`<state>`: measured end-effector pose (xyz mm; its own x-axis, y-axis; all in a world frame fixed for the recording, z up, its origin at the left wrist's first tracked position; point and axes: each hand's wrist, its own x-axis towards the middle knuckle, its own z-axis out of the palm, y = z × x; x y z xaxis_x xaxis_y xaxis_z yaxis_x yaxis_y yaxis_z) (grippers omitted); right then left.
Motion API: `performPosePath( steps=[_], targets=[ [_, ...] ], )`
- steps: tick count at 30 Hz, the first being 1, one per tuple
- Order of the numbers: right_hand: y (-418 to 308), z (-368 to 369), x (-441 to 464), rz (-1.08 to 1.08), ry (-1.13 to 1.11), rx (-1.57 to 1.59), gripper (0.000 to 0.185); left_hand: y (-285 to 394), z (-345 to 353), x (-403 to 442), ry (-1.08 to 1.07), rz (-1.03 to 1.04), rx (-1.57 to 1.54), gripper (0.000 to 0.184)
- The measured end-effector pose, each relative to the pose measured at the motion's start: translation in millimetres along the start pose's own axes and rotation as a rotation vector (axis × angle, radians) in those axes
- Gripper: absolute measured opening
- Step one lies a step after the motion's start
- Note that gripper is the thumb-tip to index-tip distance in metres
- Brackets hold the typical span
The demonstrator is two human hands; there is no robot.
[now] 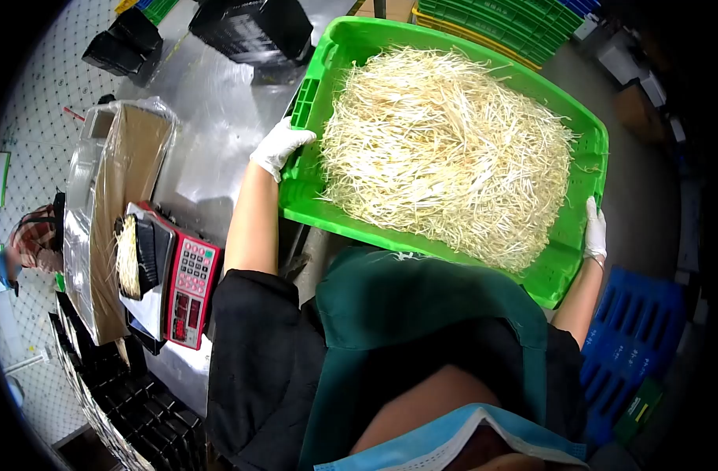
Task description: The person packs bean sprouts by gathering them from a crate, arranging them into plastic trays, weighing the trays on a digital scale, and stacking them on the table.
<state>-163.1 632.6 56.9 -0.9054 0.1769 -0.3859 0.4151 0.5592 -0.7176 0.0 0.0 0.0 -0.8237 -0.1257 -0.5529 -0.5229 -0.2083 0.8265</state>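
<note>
A large green crate [602,149] full of pale bean sprouts [453,149] is held in front of my body, tilted in the view. My left hand [280,147], in a white glove, grips the crate's left end beside its slotted handle. At the right end, my right hand [595,229], also gloved in white, holds the crate's wall, with part of its fingers hidden. A red scale [192,282] stands to the left on the metal table [210,141], bearing a black tray with sprouts [129,259].
Black containers [253,27] stand on the table's far part. A plastic-lined box [123,157] lies beyond the scale, and stacked black trays [147,408] fill the lower left. Green crates [500,27] are stacked ahead; a blue pallet [633,337] lies right. Another person [41,239] is far left.
</note>
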Motion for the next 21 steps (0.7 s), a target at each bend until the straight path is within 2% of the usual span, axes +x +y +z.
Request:
performPosePath(
  steps=[2,3,4,6,7,8,9,10,11,13,15,16,17,18,21],
  targets=[
    [4,1,10,-0.026,0.012,0.009,0.056,9,5,8,0.048,0.000,0.026,0.043],
    [-31,26,46,-0.157,0.036,0.076,0.056,47,-10,23,0.083,0.145,0.038,0.043],
    [-23,22,42,-0.167,0.033,0.094,0.056,42,-6,16,0.067,0.178,0.074,0.041],
    [9,1,8,-0.070,0.014,0.071,0.056,6,10,-26,0.072,0.087,0.082,0.038],
    [4,26,20,-0.104,-0.009,0.117,0.056,29,3,-37,0.144,0.061,0.049,0.030],
    [10,58,28,-0.097,-0.062,0.192,0.056,48,-9,-42,0.183,0.095,0.118,0.030],
    [13,49,29,-0.084,-0.083,0.194,0.057,49,0,-42,0.179,0.108,0.122,0.031],
    [4,29,30,-0.152,-0.014,0.087,0.057,42,16,-41,0.160,0.173,0.077,0.030],
    [0,22,23,-0.160,0.066,0.119,0.056,35,28,-46,0.151,0.219,0.031,0.030],
    [3,12,12,-0.190,0.045,0.122,0.054,18,30,-57,0.189,0.127,0.045,0.029],
    [-3,-3,10,-0.094,-0.099,0.200,0.052,7,33,-50,0.206,0.200,0.034,0.028],
    [-1,-9,8,-0.061,-0.080,0.169,0.051,9,36,-55,0.125,0.214,-0.017,0.028],
    [6,-9,6,-0.032,-0.086,0.150,0.051,11,37,-64,0.200,0.113,-0.033,0.028],
    [6,-7,7,-0.035,-0.074,0.142,0.051,10,34,-63,0.193,0.109,-0.026,0.028],
    [-10,4,7,-0.055,-0.028,0.106,0.055,9,33,-55,0.206,0.199,-0.110,0.028]
  ],
)
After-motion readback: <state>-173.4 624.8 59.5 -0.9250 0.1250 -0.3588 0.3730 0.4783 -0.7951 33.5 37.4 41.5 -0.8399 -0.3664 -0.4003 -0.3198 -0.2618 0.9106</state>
